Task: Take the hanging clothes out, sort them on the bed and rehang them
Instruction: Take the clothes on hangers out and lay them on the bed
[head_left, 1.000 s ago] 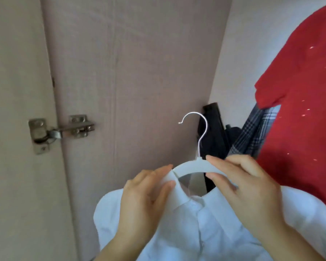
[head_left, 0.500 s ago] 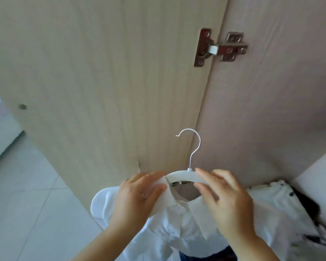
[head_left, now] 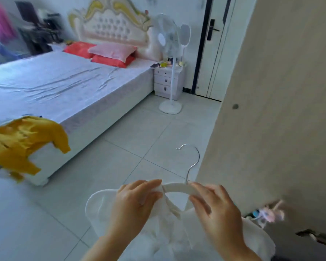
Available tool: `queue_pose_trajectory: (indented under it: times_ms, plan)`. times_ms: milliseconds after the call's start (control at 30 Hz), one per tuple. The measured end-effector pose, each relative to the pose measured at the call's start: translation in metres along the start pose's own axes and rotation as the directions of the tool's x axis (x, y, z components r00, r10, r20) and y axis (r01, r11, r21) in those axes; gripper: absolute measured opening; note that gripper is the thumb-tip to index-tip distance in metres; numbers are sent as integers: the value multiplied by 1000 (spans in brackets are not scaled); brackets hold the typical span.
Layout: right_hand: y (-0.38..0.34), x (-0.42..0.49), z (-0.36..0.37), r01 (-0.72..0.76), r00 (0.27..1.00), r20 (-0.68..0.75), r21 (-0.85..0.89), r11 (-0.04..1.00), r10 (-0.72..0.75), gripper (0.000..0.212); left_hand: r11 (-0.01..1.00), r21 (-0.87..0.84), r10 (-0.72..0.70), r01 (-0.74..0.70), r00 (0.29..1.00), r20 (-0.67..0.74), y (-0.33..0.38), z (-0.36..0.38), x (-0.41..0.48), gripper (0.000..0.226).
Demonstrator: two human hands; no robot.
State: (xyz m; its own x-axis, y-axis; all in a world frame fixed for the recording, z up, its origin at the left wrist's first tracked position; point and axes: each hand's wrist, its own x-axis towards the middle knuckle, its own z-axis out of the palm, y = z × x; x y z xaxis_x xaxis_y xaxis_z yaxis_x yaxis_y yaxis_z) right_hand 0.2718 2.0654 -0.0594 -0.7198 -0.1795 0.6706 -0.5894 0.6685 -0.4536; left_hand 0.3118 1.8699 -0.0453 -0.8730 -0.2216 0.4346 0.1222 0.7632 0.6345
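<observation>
A white shirt hangs on a white hanger with a metal hook, low in the middle of the view. My left hand pinches the shirt's collar over the hanger's left arm. My right hand grips the hanger's right arm. The bed with a pale sheet stretches across the upper left. A yellow garment lies on the bed's near corner and droops over its edge.
The open wardrobe door stands close on the right. A white standing fan and a small nightstand are beside the bed, with a room door behind. Red and pink pillows lie at the headboard. Tiled floor lies between.
The view has swung from the wardrobe interior to the bedroom and bed. Both hands keep the same hold on the hanger and white shirt, carried out of the wardrobe.
</observation>
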Motion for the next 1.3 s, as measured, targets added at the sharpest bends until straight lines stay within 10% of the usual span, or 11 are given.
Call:
queue_pose_trajectory:
  times_ms: [700, 1300]
  plan:
    - [-202, 156, 371, -32, 872, 414, 579, 814, -261, 49, 841, 196, -374, 505, 802, -466, -292, -191, 87, 19]
    - [-343, 326, 668, -61, 717, 471, 776, 628, -513, 45, 733, 156, -384, 662, 592, -708, -521, -299, 245, 23]
